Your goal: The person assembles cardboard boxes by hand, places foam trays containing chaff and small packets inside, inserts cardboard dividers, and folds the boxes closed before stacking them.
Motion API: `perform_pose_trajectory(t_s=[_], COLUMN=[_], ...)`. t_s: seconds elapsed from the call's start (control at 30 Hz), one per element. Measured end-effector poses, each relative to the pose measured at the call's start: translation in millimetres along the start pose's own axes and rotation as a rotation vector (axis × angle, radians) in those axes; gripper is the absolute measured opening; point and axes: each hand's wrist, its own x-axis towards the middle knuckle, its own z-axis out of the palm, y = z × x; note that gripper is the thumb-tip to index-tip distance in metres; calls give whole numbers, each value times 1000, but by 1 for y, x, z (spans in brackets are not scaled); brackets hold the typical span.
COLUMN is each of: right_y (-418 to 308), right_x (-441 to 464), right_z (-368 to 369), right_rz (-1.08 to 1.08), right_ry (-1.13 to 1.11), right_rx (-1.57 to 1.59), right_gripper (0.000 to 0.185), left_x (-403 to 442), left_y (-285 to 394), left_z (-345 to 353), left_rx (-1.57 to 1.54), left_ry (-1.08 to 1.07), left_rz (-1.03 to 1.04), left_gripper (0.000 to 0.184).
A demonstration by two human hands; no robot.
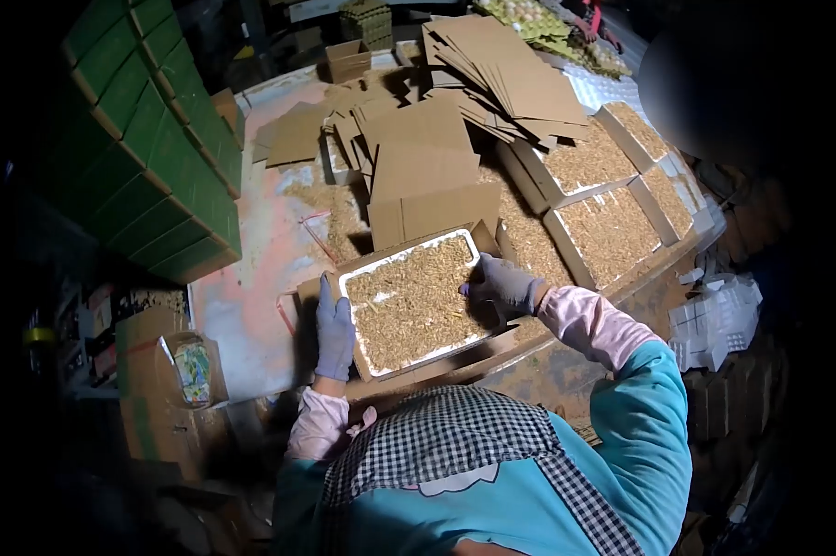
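Observation:
In front of me a cardboard box [381, 372] holds a white foam tray [386, 259] covered with loose tan husks [413, 301]. My left hand [335, 329], in a grey-purple glove, lies flat along the box's left side with its fingers stretched out. My right hand [509, 285], gloved the same way, reaches over the box's right edge, and its fingers are bent round the rim. One purple fingertip shows against the husks. The box's flap [437, 218] stands up at the far side.
Green boxes [154, 162] are stacked high at the left. Flat cardboard sheets [511, 74] lie in a heap at the back. Several husk-filled boxes [608, 232] stand at the right, with white foam trays [715, 320] beyond the table edge. A carton [154, 398] sits at lower left.

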Motion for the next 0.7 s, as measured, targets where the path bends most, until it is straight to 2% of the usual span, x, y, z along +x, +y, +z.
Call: perform_pose_trajectory(t_s=[0.03, 0.07, 0.2, 0.23, 0.27, 0.3, 0.33, 0.37, 0.4, 0.43, 0.47, 0.53, 0.57, 0.6, 0.67, 0.7], right_y=[0, 1, -7, -22, -31, -28, -27, -30, -32, -22, -10, 37, 63, 93, 144, 156], right_x=[2, 12, 41, 39, 36, 25, 12, 0, -12, -4, 10, 72, 104, 128, 161, 166], right_z=[6, 20, 56, 52, 46, 43, 39, 31, 21, 6, -13, -51, -69, -69, -66, -71], right_rz=[25, 41, -75, -50, -27, -144, -258, -342, -450, -468, -486, -327, -302, -221, -98, -205], right_ry=[101, 188, 264, 194, 120, 143, 170, 229, 404, 462, 518, 785, 948, 1060, 610, 581], right_rx=[-233, -345, -729, -720, -713, -659, -606, -318, -164, -83, 8, -66, -313, -583, -483, -463], right_gripper=[52, 33, 29, 27, 25, 28, 30, 34, 33, 34, 37, 49, 55, 60, 59, 51], left_x=[0, -1, -9, -10, -8, -6, -5, -5, -5, -2, -7, -15, -19, -23, -25, -29], left_y=[-7, -15, -11, 1, -1, -2, 5, 15, 20, 17, 15, 49, 66, 69, 72, 58], left_z=[-4, -9, -31, -32, -34, -36, -33, -29, -26, -24, -22, 1, 8, 8, 5, 5], left_rx=[84, 165, 440, 523, 656, 790, 797, 817, 834, 922, 936, 1314, 1226, 1232, 1310, 1402], left_ry=[13, 26, 46, 51, 83, 126, 119, 129, 153, 129, 146, 143, 107, 5, -409, -393], left_rz=[44, 87, 46, 16, 85, 151, 146, 197, 242, 380, 359, 724, 698, 576, 235, 315], left_gripper=[58, 57, 56, 56, 57, 58, 58, 59, 61, 65, 65, 66, 44, 30, 28, 30])
